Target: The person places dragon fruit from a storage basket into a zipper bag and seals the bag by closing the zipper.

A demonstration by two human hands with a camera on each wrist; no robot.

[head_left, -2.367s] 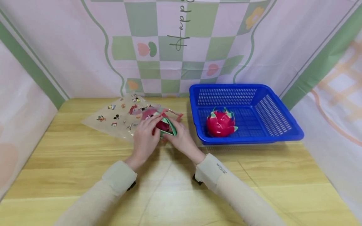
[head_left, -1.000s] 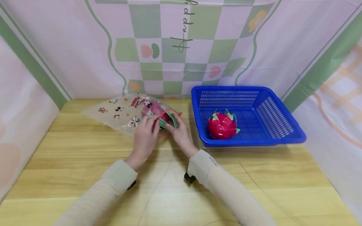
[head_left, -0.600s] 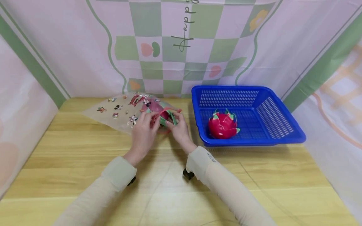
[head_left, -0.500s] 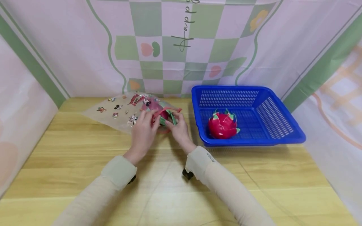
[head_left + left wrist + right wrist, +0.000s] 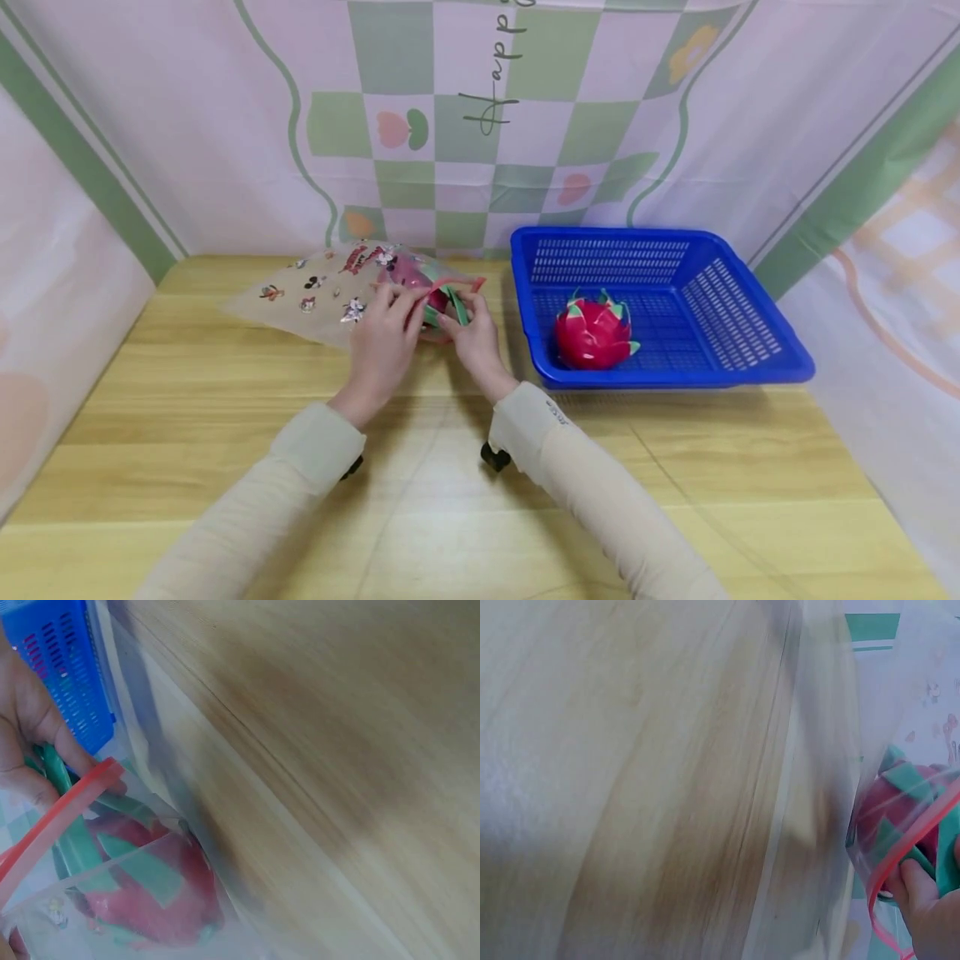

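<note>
A clear zip bag (image 5: 292,304) with small cartoon prints and a red edge lies on the table, a red dragon fruit with green leaf tips (image 5: 408,275) inside it. My left hand (image 5: 382,342) pinches the bag near its red edge (image 5: 56,817). At the mouth, my right hand (image 5: 480,342) grips a green leaf of that fruit, also visible in the left wrist view as the hand (image 5: 26,712) beside the red strip. The right wrist view shows my left fingers against the bag's edge. A second dragon fruit (image 5: 594,335) sits in the blue basket (image 5: 667,379).
The basket stands to the right of the bag on the wooden table (image 5: 450,517). A patterned cloth (image 5: 457,183) hangs behind the table, and more cloth hangs at both sides.
The bag's red edge has come into fuller view over the fruit between my hands. My right hand has moved slightly left. The fruit in the basket has stayed put.
</note>
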